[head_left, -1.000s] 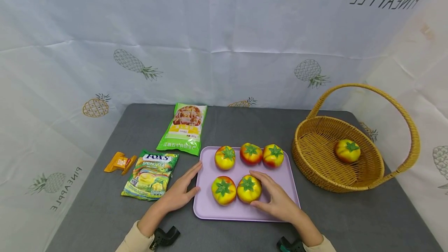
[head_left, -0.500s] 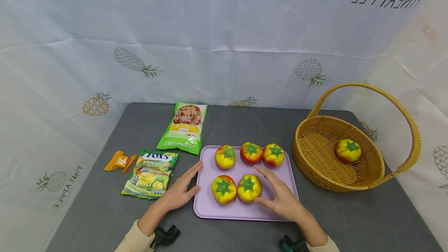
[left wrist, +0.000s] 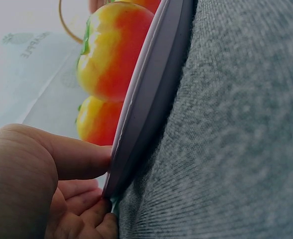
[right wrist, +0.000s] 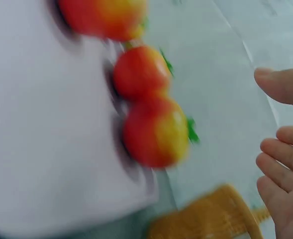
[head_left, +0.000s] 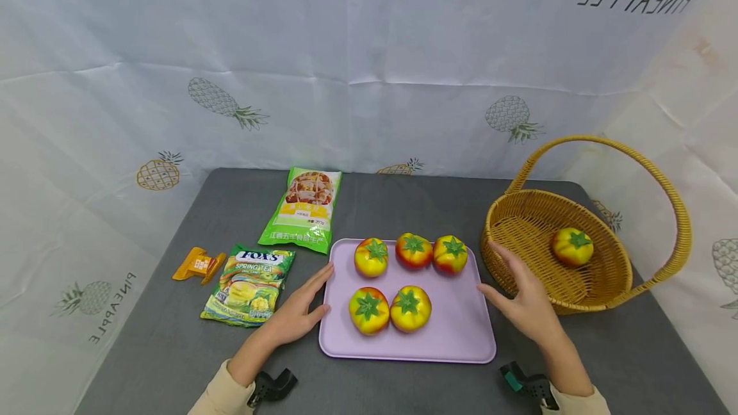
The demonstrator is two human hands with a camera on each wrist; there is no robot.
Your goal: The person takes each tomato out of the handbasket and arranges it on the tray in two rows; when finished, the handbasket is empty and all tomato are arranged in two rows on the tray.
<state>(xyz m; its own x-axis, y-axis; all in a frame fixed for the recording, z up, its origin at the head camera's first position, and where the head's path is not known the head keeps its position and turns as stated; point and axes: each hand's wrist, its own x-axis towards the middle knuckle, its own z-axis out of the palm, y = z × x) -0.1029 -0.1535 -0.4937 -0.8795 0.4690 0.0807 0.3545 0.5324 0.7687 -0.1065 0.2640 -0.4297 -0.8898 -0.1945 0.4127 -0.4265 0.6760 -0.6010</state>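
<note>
In the head view a lilac tray (head_left: 455, 332) holds several red-and-yellow, persimmon-like fruits with green leafy tops. Two of them, the front-left fruit (head_left: 369, 310) and the front-right fruit (head_left: 410, 309), sit side by side; the others line the back. My left hand (head_left: 295, 316) rests against the tray's left edge; in the left wrist view its thumb (left wrist: 84, 159) touches the rim. To the right of the tray my right hand (head_left: 527, 303) hovers with fingers spread, holding nothing, near the wicker basket (head_left: 519, 274). One similar fruit (head_left: 573, 247) lies inside that basket.
A tall handle (head_left: 680, 223) arches over the basket. Left of the tray lie a Fox's candy bag (head_left: 248, 287) and a small orange wrapped packet (head_left: 198, 266). A green food bag (head_left: 302, 210) lies behind the tray. Pineapple-print cloth hangs behind the grey table.
My right hand has left the front-right fruit and moved right, off the tray, to beside the basket. That fruit stays on the tray. My left hand has not moved.
</note>
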